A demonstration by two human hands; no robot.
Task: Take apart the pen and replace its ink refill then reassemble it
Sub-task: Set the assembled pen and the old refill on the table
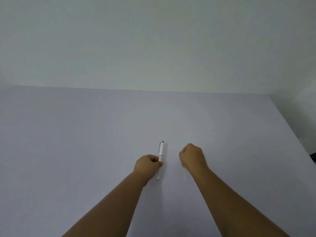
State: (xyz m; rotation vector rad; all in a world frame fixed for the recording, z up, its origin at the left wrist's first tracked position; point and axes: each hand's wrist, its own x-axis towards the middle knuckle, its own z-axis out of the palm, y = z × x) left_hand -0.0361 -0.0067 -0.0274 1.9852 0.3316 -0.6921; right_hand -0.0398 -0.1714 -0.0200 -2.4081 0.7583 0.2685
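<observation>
Showing: the head view of a pale lilac table (85, 151) with a white wall (153, 40) behind it, both forearms reaching in from 6 o'clock.
Left hand (147, 164): fingers curled and pinched around the pen barrel at mid-length; the grip is closed on the pen.
Pen (160, 153): white, whole in appearance, lying nearly along the 12-to-6 line; grey clicker end and clip at 12 o'clock, writing tip at 6 o'clock, below the left hand. Whether it rests on the table or is lifted just off it cannot be told.
Right hand (192, 157): at 3 o'clock of the pen, apart from it, knuckles up and fingers curled into a fist.
Thin pale rod (184, 171): a sliver with a yellowish end pokes out beneath the right hand toward 6 o'clock; probably the ink refill, held in that closed hand, though too small to be sure.
Step in hand: judged an early one, the pen being steadied before disassembly.
Next move: likely calls for the right hand to take the tip section and twist it against the left hand's hold.
</observation>
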